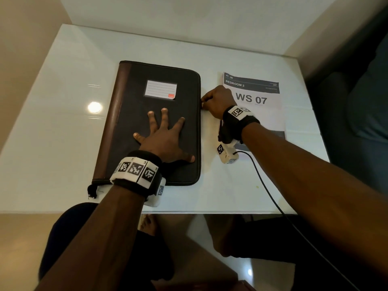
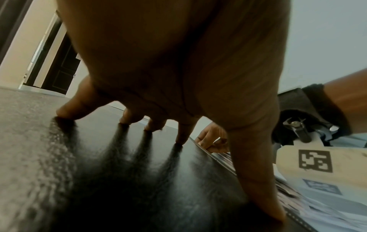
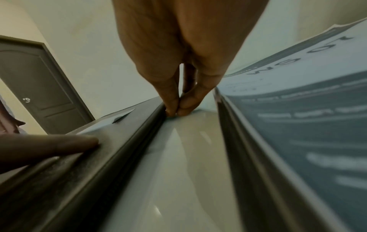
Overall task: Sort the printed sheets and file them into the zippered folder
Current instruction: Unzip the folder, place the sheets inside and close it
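Head view: a person is sitting at a white glossy table [image 1: 63, 85], both forearms reaching onto it
Zippered folder [image 1: 155, 122]: lying shut and flat at the middle of the table, black cover up, brown spine along its 9 o'clock side, a lined label card [image 1: 160, 89] sitting toward its 12 o'clock end
Left hand [image 1: 165, 141]: lying palm down on the folder cover toward its 6 o'clock half, fingers straight and spread, holding nothing; in the left wrist view the fingertips [image 2: 65, 113] are pressing onto the dark cover
Right hand [image 1: 218, 101]: working at the folder's 3 o'clock edge, thumb and forefinger pinched together; in the right wrist view the fingertips [image 3: 174, 109] are meeting right against the zipper edge [image 3: 139, 136], and what they are gripping is too small to make out
Printed sheets [image 1: 258, 97]: lying in a stack at 3 o'clock of the folder, just beside it and apart from it, top page reading "BEDROOM 3" and "WS 07", the right wrist partly covering it
Wrist bands: black straps with black-and-white marker squares sitting on both wrists
Cable [image 1: 262, 181]: running from the right wrist unit toward 5 o'clock, off the table edge
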`<action>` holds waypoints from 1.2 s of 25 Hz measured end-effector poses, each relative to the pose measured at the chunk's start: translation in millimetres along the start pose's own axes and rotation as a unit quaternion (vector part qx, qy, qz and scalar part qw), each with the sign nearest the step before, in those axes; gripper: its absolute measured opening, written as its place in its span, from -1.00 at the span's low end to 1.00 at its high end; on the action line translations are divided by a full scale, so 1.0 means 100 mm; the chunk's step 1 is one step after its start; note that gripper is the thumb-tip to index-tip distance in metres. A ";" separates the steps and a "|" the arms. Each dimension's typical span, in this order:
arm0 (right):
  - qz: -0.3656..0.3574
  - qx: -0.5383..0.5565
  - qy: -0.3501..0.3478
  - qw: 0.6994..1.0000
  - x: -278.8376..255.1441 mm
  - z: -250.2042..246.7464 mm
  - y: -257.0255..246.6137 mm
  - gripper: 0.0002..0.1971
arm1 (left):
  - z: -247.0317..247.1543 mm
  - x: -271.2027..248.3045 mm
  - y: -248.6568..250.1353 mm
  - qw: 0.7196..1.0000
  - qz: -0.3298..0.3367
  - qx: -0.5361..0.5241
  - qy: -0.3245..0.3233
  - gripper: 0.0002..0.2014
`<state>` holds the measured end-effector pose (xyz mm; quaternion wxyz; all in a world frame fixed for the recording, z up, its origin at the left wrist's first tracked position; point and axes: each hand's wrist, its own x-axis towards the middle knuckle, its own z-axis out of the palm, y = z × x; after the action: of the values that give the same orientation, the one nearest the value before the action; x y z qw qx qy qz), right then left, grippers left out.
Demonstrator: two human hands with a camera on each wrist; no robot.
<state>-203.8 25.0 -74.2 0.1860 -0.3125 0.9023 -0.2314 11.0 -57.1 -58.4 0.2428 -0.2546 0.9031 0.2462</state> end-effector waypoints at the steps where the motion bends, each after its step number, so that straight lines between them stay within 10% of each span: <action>1: 0.006 0.007 0.007 1.000 -0.03 -0.01 -0.01 -0.78 | 0.01 0.00 0.02 1.000 0.002 0.002 0.002 0.27; 9: 0.046 0.076 0.018 0.996 0.00 0.00 -0.02 -0.81 | 0.31 -0.11 0.19 0.988 0.101 0.106 -0.037 0.44; 30: 0.037 0.045 0.018 0.998 -0.84 0.17 -0.05 -0.81 | 0.45 -0.33 0.27 0.995 0.076 0.057 0.021 0.33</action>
<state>-131.4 71.5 -69.1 0.1915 -0.2661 0.9052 -0.2704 34.2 -0.3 -65.1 0.2188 -0.1759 0.9373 0.2067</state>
